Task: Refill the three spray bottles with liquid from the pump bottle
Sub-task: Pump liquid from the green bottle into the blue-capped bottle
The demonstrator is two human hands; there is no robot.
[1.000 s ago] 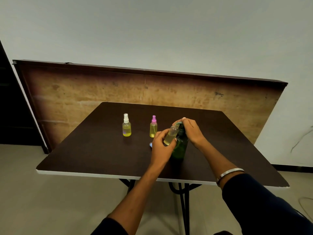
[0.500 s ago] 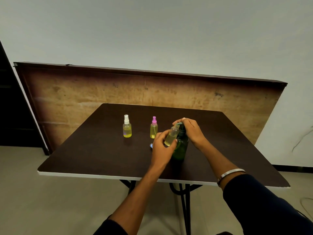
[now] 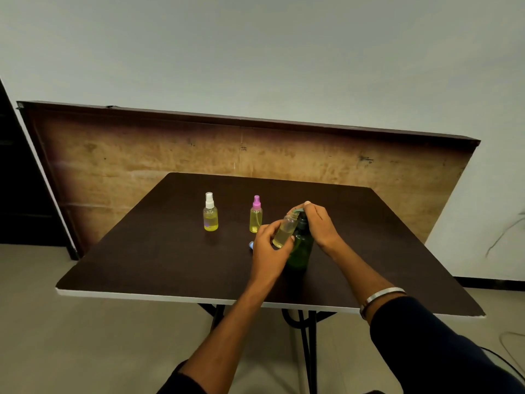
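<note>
A green pump bottle (image 3: 301, 248) stands on the dark table (image 3: 159, 251). My right hand (image 3: 319, 226) rests curled over its pump head. My left hand (image 3: 270, 248) grips an uncapped small clear bottle (image 3: 284, 232) with pale yellow liquid, tilted with its mouth up against the pump spout. A small blue cap (image 3: 251, 245) lies on the table just left of my left hand, partly hidden. Two capped spray bottles of yellow liquid stand further left: one with a white top (image 3: 210, 213), one with a pink top (image 3: 256, 214).
A worn brown board (image 3: 142, 160) leans against the wall behind the table. The table's white front edge (image 3: 142, 296) faces me, with black metal legs (image 3: 305, 336) below. A dark doorway lies at far left, and a cable lies on the floor at right.
Both hands and the bottles hold nearly the same place; only the camera has shifted slightly.
</note>
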